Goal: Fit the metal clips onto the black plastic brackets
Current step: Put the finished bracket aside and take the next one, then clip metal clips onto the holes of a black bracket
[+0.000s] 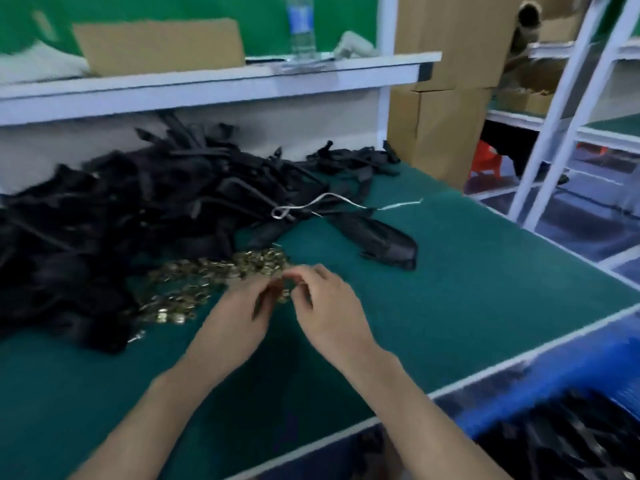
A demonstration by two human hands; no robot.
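Note:
A heap of gold-coloured metal clips [194,285] lies on the green table mat [467,289]. Behind it spreads a big pile of black plastic brackets [114,216]. One black bracket [384,244] lies apart to the right of the clips. My left hand [239,317] and my right hand [329,306] meet at the near right edge of the clip heap. Their fingertips curl together over small clips there. Motion blur hides exactly what each hand pinches.
A white string [311,204] trails off the bracket pile. A white shelf [221,81] with a cardboard piece [156,46] and a bottle [300,26] runs above the table. Cardboard boxes [446,98] stand at the far right. A blue bin [571,420] with black parts sits below the table's near edge.

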